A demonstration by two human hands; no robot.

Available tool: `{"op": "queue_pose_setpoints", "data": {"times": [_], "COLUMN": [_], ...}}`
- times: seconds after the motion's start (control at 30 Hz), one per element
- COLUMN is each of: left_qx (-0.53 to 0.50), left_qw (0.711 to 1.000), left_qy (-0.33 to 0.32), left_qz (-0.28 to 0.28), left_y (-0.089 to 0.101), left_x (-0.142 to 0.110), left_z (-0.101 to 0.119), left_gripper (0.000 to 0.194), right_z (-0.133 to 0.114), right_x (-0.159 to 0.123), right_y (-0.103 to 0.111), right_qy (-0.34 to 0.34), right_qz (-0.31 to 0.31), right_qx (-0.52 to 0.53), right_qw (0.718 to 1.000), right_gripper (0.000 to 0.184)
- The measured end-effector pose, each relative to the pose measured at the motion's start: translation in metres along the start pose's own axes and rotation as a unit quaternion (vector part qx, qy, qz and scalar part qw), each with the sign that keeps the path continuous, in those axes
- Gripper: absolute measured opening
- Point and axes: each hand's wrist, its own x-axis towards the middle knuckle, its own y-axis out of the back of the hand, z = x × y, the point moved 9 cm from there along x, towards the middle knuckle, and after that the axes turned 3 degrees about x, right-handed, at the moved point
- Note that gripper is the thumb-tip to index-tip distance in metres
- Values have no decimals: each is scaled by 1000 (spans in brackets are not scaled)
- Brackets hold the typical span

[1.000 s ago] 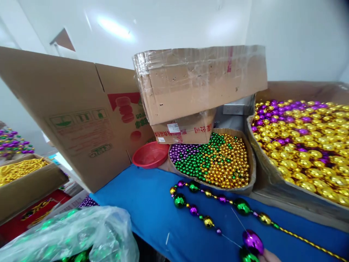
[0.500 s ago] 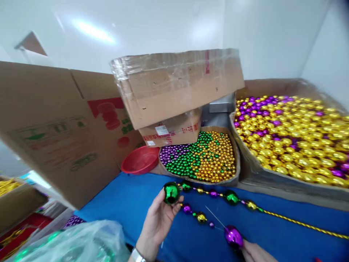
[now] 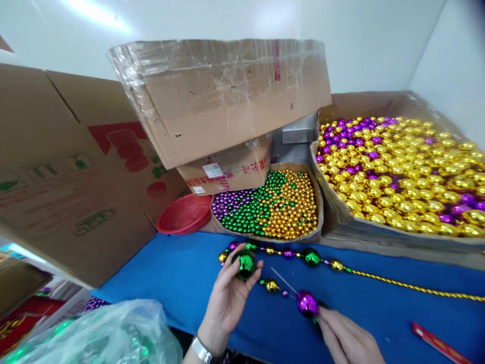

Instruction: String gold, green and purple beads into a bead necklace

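Note:
My left hand point(image 3: 229, 301) holds a large shiny green bead point(image 3: 246, 265) between thumb and fingers, palm turned up. At the right, my right hand point(image 3: 348, 331) pinches the near end of a large purple bead point(image 3: 306, 303). A thin pale thread or needle sticks out beyond that bead, up and to the left. Something dark green shows beside its fingertips, mostly hidden. Behind the hands, a bead necklace point(image 3: 312, 257) of green, gold and purple balls lies on the blue cloth point(image 3: 379, 318). It continues into a twisted gold strand point(image 3: 409, 285) to the right.
Cardboard boxes hold small purple, green and gold beads point(image 3: 265, 212) and larger gold and purple ones point(image 3: 409, 177). A red basin point(image 3: 184, 217) stands beside tilted, stacked cartons point(image 3: 231, 101). A clear plastic bag point(image 3: 125, 333) is front left; a red strip-like object point(image 3: 439, 344) lies right.
The view has shifted, showing more of the cloth's right side and the red strip-like object. My hands are closer together, the green and purple beads still in them.

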Motion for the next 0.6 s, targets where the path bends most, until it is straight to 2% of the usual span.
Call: {"op": "queue_pose_setpoints", "data": {"times": [0.13, 0.3, 0.5, 0.6], "left_qx": [-34, -9, 43, 65], "left_qw": [999, 997, 992, 989], "left_qy": [13, 65, 117, 126], "left_qz": [23, 44, 19, -46], "left_y": [6, 17, 24, 8], "left_x": [5, 2, -10, -23], "left_z": [-5, -22, -45, -60], "left_gripper": [29, 33, 40, 36], "right_z": [13, 27, 22, 20], "right_x": [8, 16, 53, 67], "right_y": [30, 52, 79, 87], "right_qy": [-69, -122, -133, -152], "right_qz": [41, 46, 61, 59], "right_qx": [14, 15, 31, 52], "right_qw": [997, 991, 989, 985], "right_gripper": [20, 16, 14, 15]}}
